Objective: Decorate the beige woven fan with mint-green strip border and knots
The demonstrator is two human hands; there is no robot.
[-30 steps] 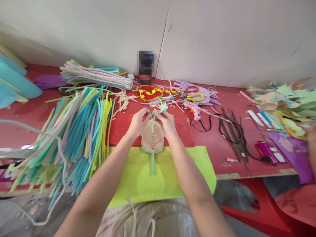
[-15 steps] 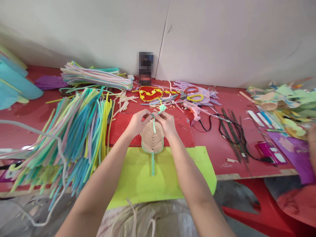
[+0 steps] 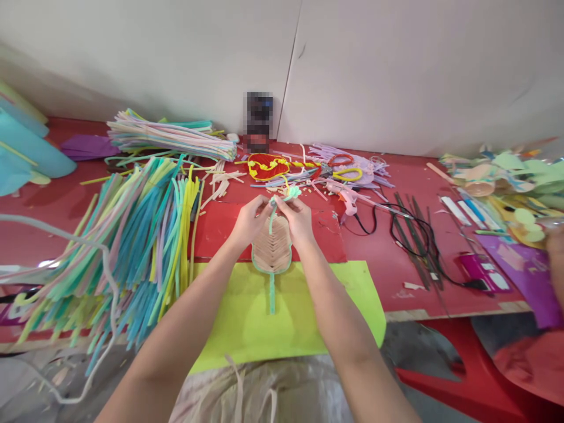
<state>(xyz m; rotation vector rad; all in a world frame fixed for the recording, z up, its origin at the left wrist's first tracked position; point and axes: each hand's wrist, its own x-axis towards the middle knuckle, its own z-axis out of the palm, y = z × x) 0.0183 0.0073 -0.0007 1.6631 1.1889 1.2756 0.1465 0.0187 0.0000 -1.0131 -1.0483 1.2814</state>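
Nearest, below the fan, beige fabric [image 3: 259,393] covers the person's lap. A large lime-green flat sheet [image 3: 295,329] with rounded corners reaches from there up beneath the fan's straight, fuzzy mint-green handle [image 3: 272,294]. The fan itself, a tan, ribbed, leaf-shaped piece edged in mint green [image 3: 272,252], shows over a flat red rectangular board [image 3: 215,235] on the red desk [image 3: 374,252]; whether it rests flat or is tipped up cannot be told. It lies between the two wrists and just nearer than the fingertips.

At the fan's top end, the left hand [image 3: 252,220] and the right hand [image 3: 298,220] come together, fingertips meeting and pinched on a fuzzy mint-green strip [image 3: 271,225], one end of which hangs down over the ribs. Left of the fan spreads a thick heap of blue, green, pink and yellow fuzzy stems [image 3: 150,223].

Just beyond the fan's top, near the right fingertips, is a small pale mint ruffled cluster [image 3: 294,192]. Farther, to the fan's right, lies a pink glue gun [image 3: 350,202]. Beyond the fan are a red oval piece with yellow trim [image 3: 267,168] and, rightward, yellow-handled scissors [image 3: 348,174].
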